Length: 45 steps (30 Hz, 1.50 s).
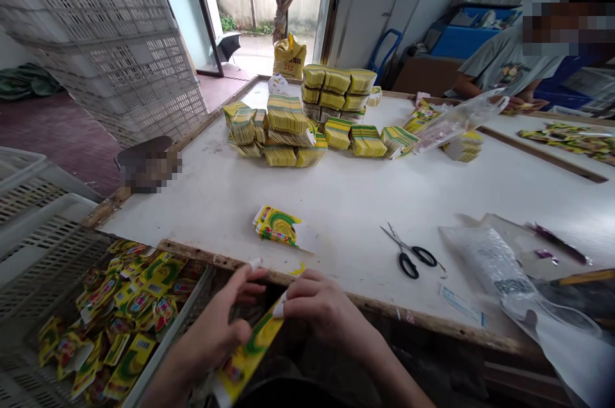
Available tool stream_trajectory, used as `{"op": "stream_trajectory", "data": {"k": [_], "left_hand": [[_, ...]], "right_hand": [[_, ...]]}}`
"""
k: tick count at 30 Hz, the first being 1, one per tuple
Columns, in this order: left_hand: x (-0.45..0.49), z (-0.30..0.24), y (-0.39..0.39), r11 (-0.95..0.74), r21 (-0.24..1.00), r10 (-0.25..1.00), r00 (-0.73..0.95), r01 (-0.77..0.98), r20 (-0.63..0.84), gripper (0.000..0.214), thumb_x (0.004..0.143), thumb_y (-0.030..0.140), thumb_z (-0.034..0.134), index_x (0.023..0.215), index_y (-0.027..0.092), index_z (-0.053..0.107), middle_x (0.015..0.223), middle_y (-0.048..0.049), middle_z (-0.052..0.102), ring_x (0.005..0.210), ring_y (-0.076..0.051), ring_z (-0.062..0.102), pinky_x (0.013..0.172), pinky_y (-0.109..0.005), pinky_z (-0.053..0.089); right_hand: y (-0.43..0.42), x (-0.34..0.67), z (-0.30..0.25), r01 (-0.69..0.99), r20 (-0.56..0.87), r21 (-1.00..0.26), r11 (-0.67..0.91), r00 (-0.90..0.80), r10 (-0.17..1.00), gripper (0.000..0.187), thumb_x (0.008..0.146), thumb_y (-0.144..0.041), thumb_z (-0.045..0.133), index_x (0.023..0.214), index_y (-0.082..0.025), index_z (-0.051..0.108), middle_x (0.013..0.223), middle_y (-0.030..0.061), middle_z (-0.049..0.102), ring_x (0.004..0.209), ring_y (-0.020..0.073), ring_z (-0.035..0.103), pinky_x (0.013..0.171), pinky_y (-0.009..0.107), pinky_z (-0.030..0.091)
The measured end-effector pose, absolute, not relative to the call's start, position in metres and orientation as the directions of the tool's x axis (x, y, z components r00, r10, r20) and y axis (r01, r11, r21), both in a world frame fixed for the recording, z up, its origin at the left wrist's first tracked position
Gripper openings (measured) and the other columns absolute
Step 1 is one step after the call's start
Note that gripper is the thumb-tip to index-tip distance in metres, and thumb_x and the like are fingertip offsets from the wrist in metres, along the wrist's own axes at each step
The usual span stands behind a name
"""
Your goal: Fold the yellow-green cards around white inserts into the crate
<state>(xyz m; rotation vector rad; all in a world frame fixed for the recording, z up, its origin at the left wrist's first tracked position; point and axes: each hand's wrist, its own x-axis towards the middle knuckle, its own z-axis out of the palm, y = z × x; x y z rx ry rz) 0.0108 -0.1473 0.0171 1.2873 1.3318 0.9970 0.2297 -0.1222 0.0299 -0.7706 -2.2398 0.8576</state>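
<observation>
My right hand (324, 315) pinches the upper end of a long yellow-and-green printed carton (257, 347), which slants down toward my lap below the table's front edge. My left hand (223, 309) is beside it, fingers spread and thumb close to the carton's side; whether the thumb touches it is hard to tell. White coverings show on fingertips of both hands. Beyond them on the white table (336, 216) lies a small pile of flat yellow cartons (279, 227) with white end flaps.
Left of me, a plastic crate (192, 309) holds many printed packs (139, 293). Black-handled scissors (408, 254) and a bubble-wrap bag (494, 261) lie at right. Bundled carton stacks (288, 123) stand farther back. A co-worker (504, 65) sits at the far right. Tall white crates (106, 30) rise at left.
</observation>
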Motion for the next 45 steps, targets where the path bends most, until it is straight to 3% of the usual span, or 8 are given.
{"op": "stream_trajectory", "data": {"k": [2, 5, 12, 17, 21, 28, 35, 45], "left_hand": [[0.017, 0.016, -0.153, 0.138, 0.934, 0.936, 0.264, 0.329, -0.231, 0.094, 0.052, 0.052, 0.084, 0.135, 0.024, 0.05, 0.127, -0.0123, 0.063, 0.112, -0.034, 0.062, 0.091, -0.044, 0.054], [0.03, 0.012, -0.16, 0.16, 0.904, 0.919, 0.275, 0.397, -0.283, 0.079, 0.068, 0.029, 0.074, 0.139, 0.026, 0.039, 0.133, -0.0076, 0.059, 0.122, -0.028, 0.055, 0.102, -0.041, 0.046], [0.047, 0.007, -0.159, 0.157, 0.906, 0.986, -0.106, 0.394, -0.125, 0.066, 0.074, 0.044, 0.068, 0.127, 0.019, 0.038, 0.116, -0.0114, 0.064, 0.107, -0.028, 0.062, 0.091, -0.04, 0.051], [0.047, 0.004, -0.156, 0.016, 0.859, 0.992, -0.119, 0.512, 0.052, 0.076, 0.072, 0.045, 0.07, 0.133, 0.018, 0.033, 0.114, -0.0131, 0.064, 0.103, -0.03, 0.064, 0.085, -0.04, 0.054], [0.047, 0.0, -0.159, -0.164, 0.842, 0.986, 0.086, 0.513, 0.14, 0.072, 0.078, 0.033, 0.068, 0.138, 0.025, 0.029, 0.12, -0.0103, 0.062, 0.102, -0.025, 0.065, 0.085, -0.035, 0.054], [0.056, -0.014, -0.171, -0.179, 0.905, 0.973, -0.066, 0.385, 0.22, 0.073, 0.074, 0.028, 0.072, 0.136, 0.026, 0.034, 0.125, -0.0116, 0.057, 0.111, -0.028, 0.061, 0.09, -0.037, 0.053], [0.057, -0.007, -0.162, -0.203, 0.895, 0.967, -0.063, 0.398, 0.247, 0.072, 0.076, 0.03, 0.069, 0.136, 0.024, 0.031, 0.117, -0.011, 0.06, 0.103, -0.025, 0.064, 0.083, -0.033, 0.054], [0.057, -0.002, -0.161, -0.331, 0.707, 0.943, 0.2, 0.625, 0.265, 0.047, 0.077, 0.025, 0.061, 0.114, 0.024, 0.032, 0.095, -0.007, 0.062, 0.075, -0.022, 0.066, 0.065, -0.032, 0.054]], "right_hand": [[-0.126, 0.228, 0.033, 0.302, 0.362, -0.664, 0.684, -0.67, 0.648, 0.023, 0.093, -0.015, 0.051, 0.091, -0.024, 0.072, 0.083, 0.0042, 0.072, 0.078, 0.0189, 0.056, 0.074, 0.031, 0.047], [-0.132, 0.225, 0.03, 0.363, 0.434, -0.612, 0.703, -0.589, 0.682, 0.024, 0.093, -0.013, 0.048, 0.094, -0.023, 0.07, 0.085, 0.0053, 0.068, 0.079, 0.0186, 0.054, 0.072, 0.03, 0.048], [-0.155, 0.199, 0.008, 0.313, 0.566, -0.769, 0.557, -0.073, 0.821, 0.032, 0.086, -0.007, 0.052, 0.106, -0.029, 0.062, 0.093, 0.0059, 0.059, 0.081, 0.0185, 0.061, 0.069, 0.029, 0.052], [-0.15, 0.198, 0.01, -0.137, 0.176, -0.975, 0.172, -0.013, 0.984, 0.022, 0.086, -0.028, 0.06, 0.106, -0.026, 0.051, 0.083, 0.002, 0.061, 0.072, 0.0168, 0.06, 0.066, 0.028, 0.051], [-0.126, 0.215, 0.017, -0.192, -0.036, -0.98, -0.053, -0.093, 0.995, 0.026, 0.076, -0.042, 0.069, 0.082, -0.019, 0.058, 0.068, -0.0014, 0.054, 0.062, 0.0126, 0.048, 0.056, 0.022, 0.042], [-0.134, 0.186, -0.006, -0.49, -0.469, -0.533, -0.689, -0.506, 0.723, 0.032, 0.069, -0.044, 0.068, 0.078, -0.014, 0.066, 0.065, 0.0033, 0.061, 0.059, 0.0152, 0.056, 0.059, 0.026, 0.048], [-0.137, 0.195, -0.005, -0.552, -0.261, -0.704, -0.446, -0.383, 0.886, 0.061, 0.059, -0.072, 0.071, 0.087, -0.019, 0.067, 0.078, 0.0079, 0.068, 0.074, 0.0242, 0.064, 0.07, 0.036, 0.053], [-0.122, 0.209, 0.017, -0.2, -0.188, -0.942, -0.271, -0.353, 0.916, 0.028, 0.07, -0.038, 0.078, 0.081, -0.016, 0.065, 0.074, 0.0008, 0.066, 0.068, 0.0162, 0.06, 0.062, 0.025, 0.047]]}}
